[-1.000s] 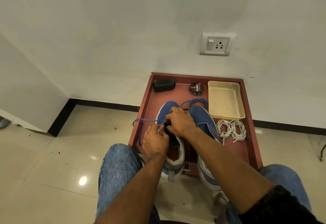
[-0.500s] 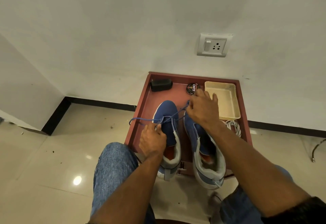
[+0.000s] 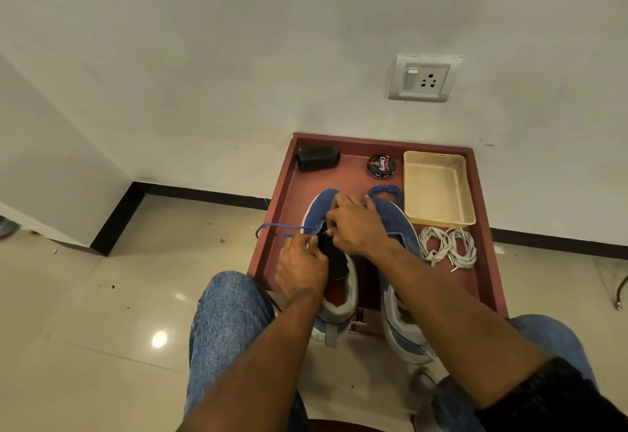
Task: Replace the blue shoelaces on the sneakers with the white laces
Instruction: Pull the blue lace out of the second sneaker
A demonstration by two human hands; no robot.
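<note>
Head view: the right hand [image 3: 356, 224] has come back from its long pull toward the polish tin [image 3: 381, 166] and now sits curled over the throat of the left sneaker [image 3: 317, 209], fingers bunched at the eyelets, apparently pinching the blue lace [image 3: 282, 227], though the contact itself is hidden under the knuckles. Half a second ago that hand was stretched out by the tin with a length of lace drawn taut; now that slack lies as a loose blue loop [image 3: 387, 191] just beyond its fingertips, at the toe of the right sneaker [image 3: 397, 221]. I read this as one crossing drawn free and the hand reaching for the next, so the unlacing of the left sneaker is under way, not finished. The left hand [image 3: 300, 270] has barely shifted: it grips the near side of the same sneaker, fingers curled round the collar and tongue, with the free lace end trailing away past its fingertips over the edge of the tray [image 3: 272, 248]. The white laces [image 3: 447, 248] lie coiled and untouched, well off beyond the right wrist, beside the beige bin [image 3: 438, 190].
</note>
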